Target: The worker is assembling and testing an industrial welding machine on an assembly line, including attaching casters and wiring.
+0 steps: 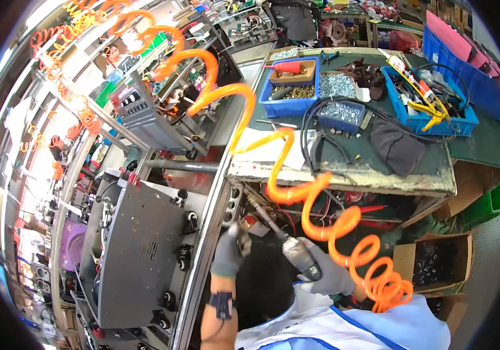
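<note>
My right hand [323, 271], in a grey glove, is wrapped round the body of a pneumatic screwdriver [299, 255]. The tool's long shaft slants up and left, away from my body. My left hand [228, 251], also gloved in grey, is closed beside the metal rail of the work line; what its fingers hold, if anything, is too small to make out. A dark strap with a small box [222, 304] sits on my left wrist. Left of that hand lies a dark grey cabinet [139, 256] on its side, its black casters [184, 256] facing me.
An orange coiled air hose [314, 189] hangs across the view, down beside my right arm. On the green-topped bench [343, 169] are a blue bin of screws [290, 108], a blue tool crate [430, 122] and a dark cloth [398, 146]. A carton of black parts [404, 265] stands at the right.
</note>
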`<action>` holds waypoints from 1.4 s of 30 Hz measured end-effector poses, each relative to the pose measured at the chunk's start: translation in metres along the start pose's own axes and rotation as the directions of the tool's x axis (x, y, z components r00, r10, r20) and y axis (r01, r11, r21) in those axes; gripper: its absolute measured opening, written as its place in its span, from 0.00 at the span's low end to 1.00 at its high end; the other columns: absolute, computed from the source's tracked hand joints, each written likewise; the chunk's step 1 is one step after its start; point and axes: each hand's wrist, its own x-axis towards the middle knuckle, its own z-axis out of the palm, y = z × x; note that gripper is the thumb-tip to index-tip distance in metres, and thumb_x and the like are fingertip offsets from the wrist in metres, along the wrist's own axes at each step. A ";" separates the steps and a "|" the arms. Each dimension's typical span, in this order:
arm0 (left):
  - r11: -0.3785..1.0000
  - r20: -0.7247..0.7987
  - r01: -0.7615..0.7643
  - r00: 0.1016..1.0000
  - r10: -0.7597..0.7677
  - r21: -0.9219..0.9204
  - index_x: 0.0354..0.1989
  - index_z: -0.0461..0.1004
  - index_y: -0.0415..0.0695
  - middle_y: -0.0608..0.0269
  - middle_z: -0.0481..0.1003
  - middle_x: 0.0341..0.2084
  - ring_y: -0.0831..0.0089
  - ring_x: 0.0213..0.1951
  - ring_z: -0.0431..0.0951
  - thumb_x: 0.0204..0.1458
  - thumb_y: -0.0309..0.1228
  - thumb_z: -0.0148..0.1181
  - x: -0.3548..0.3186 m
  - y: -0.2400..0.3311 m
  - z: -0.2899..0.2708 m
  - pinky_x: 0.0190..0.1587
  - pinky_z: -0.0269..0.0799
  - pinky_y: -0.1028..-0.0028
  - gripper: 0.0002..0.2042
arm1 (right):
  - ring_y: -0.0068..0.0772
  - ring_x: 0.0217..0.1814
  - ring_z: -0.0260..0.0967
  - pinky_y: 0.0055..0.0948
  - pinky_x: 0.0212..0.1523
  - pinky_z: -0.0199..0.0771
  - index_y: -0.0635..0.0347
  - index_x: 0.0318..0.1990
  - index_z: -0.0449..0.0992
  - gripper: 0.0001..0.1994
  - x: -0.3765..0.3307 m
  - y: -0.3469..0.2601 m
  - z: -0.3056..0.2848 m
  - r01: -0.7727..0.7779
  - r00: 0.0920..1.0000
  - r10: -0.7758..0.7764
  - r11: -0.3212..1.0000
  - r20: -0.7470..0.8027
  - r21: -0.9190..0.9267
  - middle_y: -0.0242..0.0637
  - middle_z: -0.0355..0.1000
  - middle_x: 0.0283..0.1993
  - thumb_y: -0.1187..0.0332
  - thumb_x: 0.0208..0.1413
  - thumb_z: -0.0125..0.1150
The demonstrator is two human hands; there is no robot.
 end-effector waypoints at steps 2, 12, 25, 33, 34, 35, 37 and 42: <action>0.965 0.043 -0.124 0.992 0.117 0.232 0.24 0.66 0.50 0.76 0.57 0.11 0.83 0.12 0.55 0.54 0.42 0.50 0.071 0.015 0.051 0.13 0.45 0.83 0.12 | 0.31 0.35 0.71 0.27 0.38 0.69 0.59 0.62 0.50 0.44 -0.009 -0.014 -0.036 -0.230 0.967 0.225 0.973 -0.120 -0.027 0.41 0.71 0.35 0.63 0.36 0.67; -0.002 -0.119 0.129 0.927 0.355 0.992 0.36 0.76 0.37 0.45 0.75 0.37 0.51 0.43 0.74 0.45 0.50 0.56 0.254 0.067 0.218 0.43 0.69 0.61 0.25 | 0.24 0.33 0.68 0.24 0.35 0.70 0.64 0.62 0.49 0.46 -0.044 0.011 -0.087 -0.176 0.798 0.147 0.984 -0.584 0.007 0.38 0.69 0.36 0.71 0.28 0.64; 0.964 0.269 0.089 0.950 -0.158 0.252 0.26 0.72 0.43 0.67 0.73 0.21 0.74 0.23 0.70 0.43 0.34 0.54 0.338 0.075 0.136 0.23 0.66 0.62 0.08 | 0.21 0.33 0.62 0.21 0.31 0.65 0.58 0.63 0.51 0.39 -0.043 -0.010 -0.094 -0.082 0.841 0.053 0.996 -0.539 -0.031 0.26 0.63 0.35 0.85 0.37 0.53; 0.944 0.144 -0.330 0.935 0.324 0.019 0.21 0.70 0.45 0.69 0.64 0.13 0.78 0.15 0.61 0.50 0.38 0.50 0.087 -0.007 0.082 0.16 0.57 0.75 0.12 | 0.21 0.23 0.61 0.17 0.21 0.64 0.65 0.62 0.51 0.44 -0.001 0.013 -0.053 0.062 0.980 0.013 0.926 -0.196 0.372 0.36 0.64 0.32 0.69 0.30 0.62; 0.943 -0.056 -0.289 0.952 0.301 0.164 0.23 0.70 0.43 0.69 0.65 0.14 0.77 0.16 0.61 0.52 0.42 0.48 0.054 -0.019 0.059 0.20 0.58 0.74 0.16 | 0.22 0.21 0.61 0.16 0.18 0.64 0.64 0.63 0.49 0.46 0.002 0.020 -0.044 -0.010 0.982 0.079 0.929 -0.174 0.370 0.35 0.63 0.29 0.71 0.27 0.60; 0.944 -0.247 -0.187 0.934 0.256 0.272 0.25 0.71 0.41 0.69 0.66 0.14 0.76 0.18 0.61 0.54 0.46 0.46 0.021 -0.030 0.027 0.24 0.60 0.74 0.20 | 0.21 0.21 0.61 0.16 0.19 0.64 0.62 0.63 0.49 0.46 0.017 0.031 -0.030 -0.087 0.984 0.134 0.937 -0.118 0.338 0.35 0.63 0.29 0.73 0.26 0.57; 0.933 -0.399 -0.174 0.868 0.297 0.316 0.32 0.72 0.38 0.66 0.71 0.26 0.77 0.30 0.67 0.55 0.49 0.45 -0.071 -0.050 -0.013 0.35 0.64 0.72 0.22 | 0.21 0.21 0.60 0.17 0.19 0.64 0.61 0.63 0.49 0.46 0.027 0.044 -0.012 -0.161 0.985 0.172 0.933 -0.006 0.322 0.34 0.63 0.28 0.74 0.25 0.55; 0.929 -0.829 -0.062 0.433 0.353 0.364 0.20 0.71 0.41 0.66 0.69 0.14 0.74 0.18 0.69 0.55 0.49 0.45 -0.218 -0.094 -0.086 0.24 0.65 0.72 0.23 | 0.23 0.32 0.64 0.21 0.33 0.67 0.61 0.61 0.54 0.46 0.046 0.020 0.066 -0.304 0.874 0.181 0.928 0.450 0.217 0.33 0.66 0.37 0.76 0.23 0.58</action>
